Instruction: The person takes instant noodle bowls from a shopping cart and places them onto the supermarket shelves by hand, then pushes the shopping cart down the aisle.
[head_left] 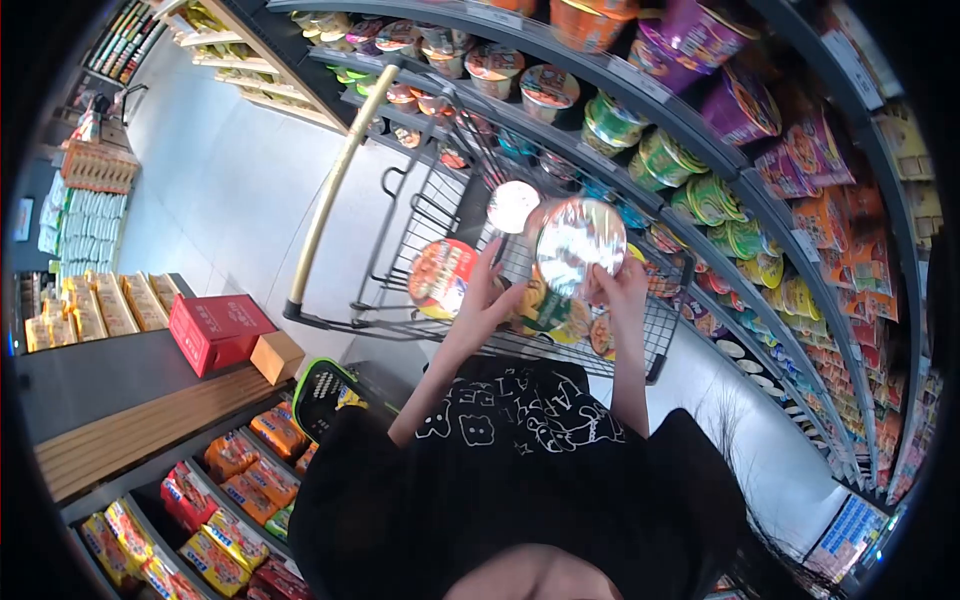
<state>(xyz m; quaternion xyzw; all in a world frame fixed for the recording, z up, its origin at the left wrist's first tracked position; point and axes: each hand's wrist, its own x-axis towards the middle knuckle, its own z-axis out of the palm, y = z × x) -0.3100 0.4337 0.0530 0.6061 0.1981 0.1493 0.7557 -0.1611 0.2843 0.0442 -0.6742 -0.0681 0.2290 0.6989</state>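
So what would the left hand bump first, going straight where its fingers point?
Probably the white-topped tub ahead of the left hand; it may sit lower in the cart, though, so the hand could pass above it.

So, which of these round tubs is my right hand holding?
The silvery-topped tub, gripped at its edge by your right hand; the red-and-yellow tub and white-topped tub sit apart from that hand.

No wording can be read: the cup lid (582, 247) is blurred, the white-lettered shirt (520, 485) too distorted.
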